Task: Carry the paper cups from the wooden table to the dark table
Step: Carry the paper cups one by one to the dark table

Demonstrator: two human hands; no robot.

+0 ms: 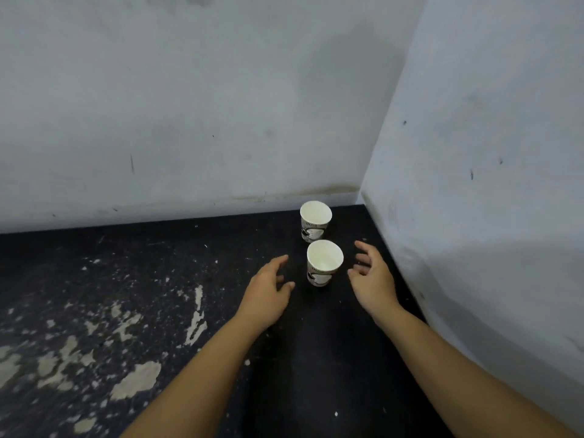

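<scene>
Already two white printed paper cups, near one (324, 263) and far one (315, 220), are seen upright on the scuffed dark table (158, 311) by the wall corner, w/ left hand (267, 287) and right hand (373, 276) held open either side of the near cup, nothing gripped; wooden table not in view, so remaining cups can't be judged.

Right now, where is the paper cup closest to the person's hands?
In the head view the near paper cup stands upright on the dark table, right of centre, between the open left hand and right hand, just before the far paper cup by the wall corner.
</scene>
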